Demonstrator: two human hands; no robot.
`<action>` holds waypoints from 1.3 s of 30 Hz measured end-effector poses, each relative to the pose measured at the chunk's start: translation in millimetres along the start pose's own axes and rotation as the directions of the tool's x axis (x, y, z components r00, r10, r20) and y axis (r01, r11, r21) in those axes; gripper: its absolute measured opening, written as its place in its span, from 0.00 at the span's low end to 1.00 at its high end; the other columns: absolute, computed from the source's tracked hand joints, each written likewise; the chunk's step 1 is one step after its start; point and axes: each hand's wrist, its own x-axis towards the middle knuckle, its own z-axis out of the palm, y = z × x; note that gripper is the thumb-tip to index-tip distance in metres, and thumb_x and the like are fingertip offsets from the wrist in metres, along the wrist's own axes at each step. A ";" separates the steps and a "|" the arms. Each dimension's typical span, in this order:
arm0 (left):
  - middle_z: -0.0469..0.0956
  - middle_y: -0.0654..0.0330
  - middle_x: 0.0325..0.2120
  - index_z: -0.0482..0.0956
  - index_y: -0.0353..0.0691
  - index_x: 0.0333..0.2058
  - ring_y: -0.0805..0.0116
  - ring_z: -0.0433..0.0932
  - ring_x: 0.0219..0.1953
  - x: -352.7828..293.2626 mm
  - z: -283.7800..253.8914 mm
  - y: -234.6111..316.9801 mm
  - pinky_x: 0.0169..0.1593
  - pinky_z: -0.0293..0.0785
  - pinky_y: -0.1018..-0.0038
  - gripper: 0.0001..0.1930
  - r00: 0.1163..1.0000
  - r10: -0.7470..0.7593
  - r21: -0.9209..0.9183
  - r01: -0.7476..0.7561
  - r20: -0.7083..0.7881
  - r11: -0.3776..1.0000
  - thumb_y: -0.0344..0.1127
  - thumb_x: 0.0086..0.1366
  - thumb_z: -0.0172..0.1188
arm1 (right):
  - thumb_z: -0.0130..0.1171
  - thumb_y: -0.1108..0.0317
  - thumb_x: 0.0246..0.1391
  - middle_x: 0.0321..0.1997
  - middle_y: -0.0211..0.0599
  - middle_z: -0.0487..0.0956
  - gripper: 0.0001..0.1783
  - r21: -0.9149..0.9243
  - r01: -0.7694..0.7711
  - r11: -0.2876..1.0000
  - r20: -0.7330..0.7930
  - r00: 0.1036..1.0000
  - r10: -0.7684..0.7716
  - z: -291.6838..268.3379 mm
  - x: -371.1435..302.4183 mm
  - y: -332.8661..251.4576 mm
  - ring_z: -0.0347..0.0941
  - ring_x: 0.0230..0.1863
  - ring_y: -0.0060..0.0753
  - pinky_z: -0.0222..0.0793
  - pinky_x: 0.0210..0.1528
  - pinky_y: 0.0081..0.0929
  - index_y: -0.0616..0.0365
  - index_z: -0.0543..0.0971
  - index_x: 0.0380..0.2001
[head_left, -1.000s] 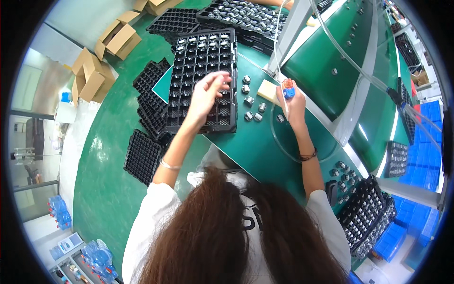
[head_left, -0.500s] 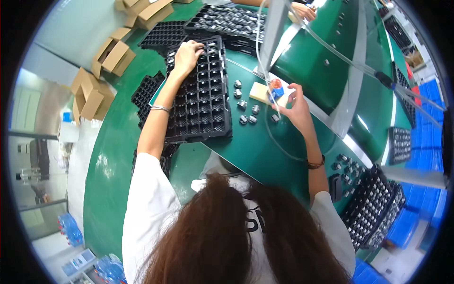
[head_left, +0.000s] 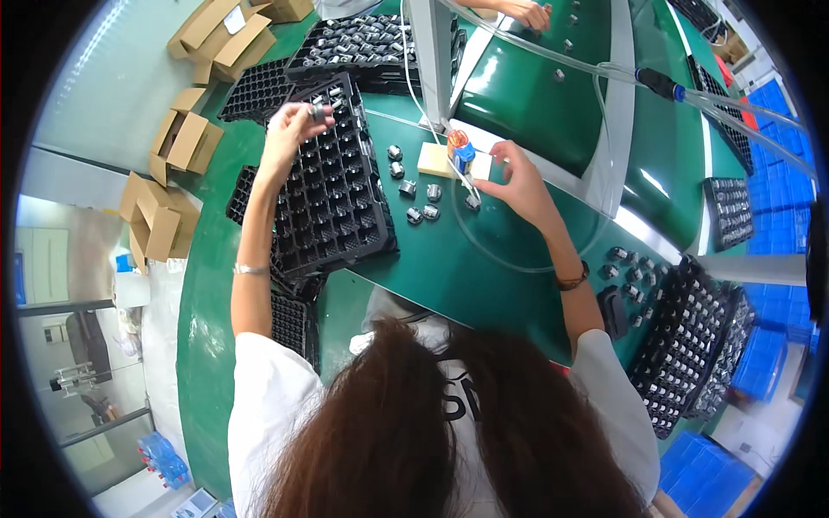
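Note:
My left hand is raised over the upper left of a black compartment tray, its fingers pinching a small silver-and-black metal part. Several similar small parts lie loose on the green table to the tray's right. My right hand hovers with thumb and fingers apart beside a blue-and-orange fitting on a pale yellow block. A thin whitish piece runs from that fitting toward my right thumb; whether the thumb touches it I cannot tell.
Behind the tray stand stacked trays full of parts. A grey metal post and clear tubing rise near the block. More filled trays stand at right. Across the green conveyor is another person's hand. Cardboard boxes sit at left.
My left hand has lifted off the tray, and a small metal part now shows in its fingers. My right hand stays near the fitting, fingers still apart. The whole view has shifted somewhat.

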 end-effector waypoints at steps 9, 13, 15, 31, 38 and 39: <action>0.75 0.62 0.38 0.65 0.32 0.53 0.65 0.77 0.42 -125.8 92.7 9.4 0.50 0.73 0.79 0.23 0.889 -0.299 -0.503 0.445 0.347 0.741 0.38 0.62 0.54 | 0.66 0.59 0.42 0.37 0.47 0.73 0.25 -0.162 0.306 0.938 -0.270 0.901 -0.340 52.1 48.2 8.0 0.73 0.38 0.46 0.69 0.40 0.33 0.62 0.71 0.39; 0.75 0.57 0.40 0.67 0.29 0.50 0.65 0.76 0.44 -148.7 119.4 4.8 0.51 0.72 0.78 0.20 0.884 -0.326 -0.616 0.467 0.335 0.634 0.35 0.63 0.53 | 0.62 0.62 0.45 0.28 0.43 0.76 0.16 -0.143 0.221 0.965 -0.486 0.834 -0.263 24.1 74.5 33.5 0.73 0.28 0.44 0.68 0.33 0.28 0.60 0.74 0.34; 0.74 0.52 0.42 0.67 0.29 0.50 0.64 0.76 0.44 -156.8 126.6 -1.5 0.52 0.72 0.76 0.19 0.901 -0.296 -0.644 0.433 0.316 0.631 0.34 0.64 0.52 | 0.62 0.61 0.46 0.24 0.42 0.76 0.15 -0.119 0.233 0.965 -0.594 0.762 -0.257 -3.4 90.7 39.5 0.72 0.25 0.42 0.67 0.31 0.26 0.59 0.75 0.34; 0.72 0.52 0.45 0.66 0.30 0.50 0.61 0.71 0.51 -137.8 167.8 -20.3 0.59 0.64 0.72 0.17 0.941 -0.277 -0.828 0.309 0.194 0.467 0.31 0.65 0.50 | 0.58 0.60 0.51 0.29 0.32 0.75 0.16 0.165 0.213 0.963 -0.658 0.751 -0.054 -37.9 78.5 49.7 0.71 0.33 0.25 0.67 0.35 0.24 0.61 0.73 0.36; 0.74 0.66 0.41 0.70 0.37 0.50 0.80 0.70 0.42 -138.9 173.9 -17.6 0.44 0.64 0.84 0.17 0.931 -0.315 -0.769 0.337 0.186 0.543 0.31 0.62 0.55 | 0.48 0.66 0.55 0.36 0.29 0.71 0.09 0.647 0.152 0.747 -0.142 0.987 -0.078 38.1 -11.0 -35.0 0.65 0.33 0.14 0.61 0.35 0.13 0.59 0.72 0.34; 0.74 0.66 0.41 0.70 0.36 0.50 0.80 0.70 0.42 -139.4 175.0 -18.0 0.45 0.64 0.83 0.18 0.944 -0.274 -0.768 0.312 0.184 0.559 0.31 0.62 0.55 | 0.48 0.66 0.54 0.35 0.29 0.71 0.09 0.662 0.167 0.731 -0.132 0.986 -0.106 44.0 -14.7 -41.5 0.65 0.34 0.14 0.61 0.35 0.12 0.59 0.72 0.34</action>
